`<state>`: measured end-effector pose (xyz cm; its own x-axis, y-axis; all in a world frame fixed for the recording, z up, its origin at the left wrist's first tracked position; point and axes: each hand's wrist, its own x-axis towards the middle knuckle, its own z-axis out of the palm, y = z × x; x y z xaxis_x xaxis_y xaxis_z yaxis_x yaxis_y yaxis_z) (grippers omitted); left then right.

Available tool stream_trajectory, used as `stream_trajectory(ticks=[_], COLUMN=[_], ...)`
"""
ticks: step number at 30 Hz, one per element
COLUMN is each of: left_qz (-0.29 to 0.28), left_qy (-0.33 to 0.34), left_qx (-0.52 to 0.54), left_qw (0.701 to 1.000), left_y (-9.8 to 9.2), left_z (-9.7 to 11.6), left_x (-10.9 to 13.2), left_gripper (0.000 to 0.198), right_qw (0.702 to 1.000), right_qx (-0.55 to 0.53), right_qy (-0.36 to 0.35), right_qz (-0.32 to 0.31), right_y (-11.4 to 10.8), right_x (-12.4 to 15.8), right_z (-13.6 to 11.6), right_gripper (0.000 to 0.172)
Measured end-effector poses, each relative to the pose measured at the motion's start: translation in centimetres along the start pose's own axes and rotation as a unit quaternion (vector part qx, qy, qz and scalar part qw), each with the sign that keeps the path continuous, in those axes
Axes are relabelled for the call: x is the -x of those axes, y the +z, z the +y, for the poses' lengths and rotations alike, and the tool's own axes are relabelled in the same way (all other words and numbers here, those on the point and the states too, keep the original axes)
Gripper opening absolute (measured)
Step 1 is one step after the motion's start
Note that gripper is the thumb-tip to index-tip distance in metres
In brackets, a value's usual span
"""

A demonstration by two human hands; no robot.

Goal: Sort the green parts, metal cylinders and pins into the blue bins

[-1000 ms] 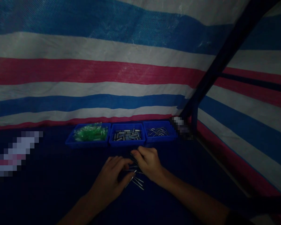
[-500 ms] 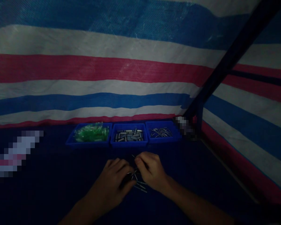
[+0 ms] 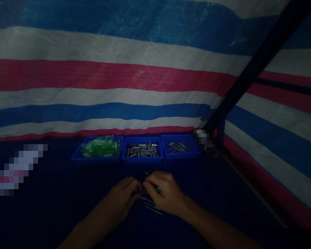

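Observation:
Several thin metal rods (image 3: pixel 153 208) lie on the dark blue table between and below my two hands. My right hand (image 3: pixel 167 192) is closed, thumb against the curled fingers; the tip of a thin metal rod (image 3: pixel 146 173) sticks out beyond it. My left hand (image 3: pixel 124 193) is closed too, its fingertips pinched close to the right thumb. What the left fingers hold, if anything, is hidden in the dark. Another short length of metal (image 3: pixel 158 189) shows by the right fingers.
Three blue bins stand in a row behind my hands: the left bin (image 3: pixel 79 156) holds green pieces in clear plastic, the middle bin (image 3: pixel 142 159) short metal cylinders, the right bin (image 3: pixel 194 150) thin metal rods. Striped sheeting (image 3: pixel 119 76) and a dark frame post (image 3: pixel 238 90) enclose the table.
My left hand's fingers have drawn together from a looser curl. The right hand has shifted slightly left and down, so the two hands are closer. The rods between them lie differently.

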<state>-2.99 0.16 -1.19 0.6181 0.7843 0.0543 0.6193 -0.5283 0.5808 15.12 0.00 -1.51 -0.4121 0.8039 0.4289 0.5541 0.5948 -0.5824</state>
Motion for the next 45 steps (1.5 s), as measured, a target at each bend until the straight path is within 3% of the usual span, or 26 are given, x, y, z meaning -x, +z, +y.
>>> stream_trajectory(ticks=[5,11,14,18,21,23,25,29,32,35,39,45], left_qz=[0.076,0.101,0.112,0.082,0.034,0.006,-0.009,-0.018,-0.011,0.0,0.008,0.033], left_qy=[-0.043,-0.085,-0.093,-0.053,0.007,0.035,0.051,0.044,0.014,-0.028,-0.087,-0.129], left_qx=[0.11,0.228,0.211,0.096,-0.008,-0.058,-0.086,-0.108,-0.086,0.024,0.175,0.235], left_qw=[0.99,0.965,0.967,0.991,0.999,0.998,0.995,0.993,0.996,0.999,0.981,0.963], left_y=[-0.4,-0.5,-0.8,-0.9,-0.8,-0.8,-0.8,-0.6,-0.6,-0.7,-0.6,-0.7], left_z=[0.0,0.7,0.7,0.3,0.1,0.1,0.2,0.1,0.2,0.6,1.2,1.1], left_x=[0.1,-0.3,-0.3,-0.1,0.2,0.4,0.5,0.5,0.2,0.0,-0.2,-0.1], left_gripper=[0.011,0.012,0.014,0.016,0.018,0.017,0.012,0.005,0.007,0.015,0.021,0.021], right_qw=[0.999,0.994,0.992,0.983,0.957,0.942,0.952,0.993,0.998,0.997,0.994,0.991], right_qx=[0.023,0.081,0.091,0.102,0.137,0.144,0.129,0.08,0.057,0.057,0.089,0.124], right_qy=[-0.027,-0.077,-0.067,-0.073,0.031,0.133,0.167,0.068,0.01,-0.01,-0.047,-0.055], right_qz=[0.009,0.016,0.048,0.136,0.252,0.272,0.224,0.054,-0.031,-0.047,-0.035,-0.007], right_y=[-0.3,-0.2,-0.3,-2.0,-4.1,-4.9,-4.9,-2.8,-1.4,-1.0,-1.3,-1.2], right_x=[0.1,0.3,0.3,-0.2,-0.6,-0.7,-0.6,0.2,0.8,1.0,0.8,0.7], right_z=[-0.2,-0.9,-0.9,0.2,1.7,2.2,2.0,0.0,-1.1,-1.3,-1.1,-0.9], right_gripper=[0.012,0.015,0.019,0.021,0.01,0.022,0.03,0.024,0.023,0.018,0.012,0.02])
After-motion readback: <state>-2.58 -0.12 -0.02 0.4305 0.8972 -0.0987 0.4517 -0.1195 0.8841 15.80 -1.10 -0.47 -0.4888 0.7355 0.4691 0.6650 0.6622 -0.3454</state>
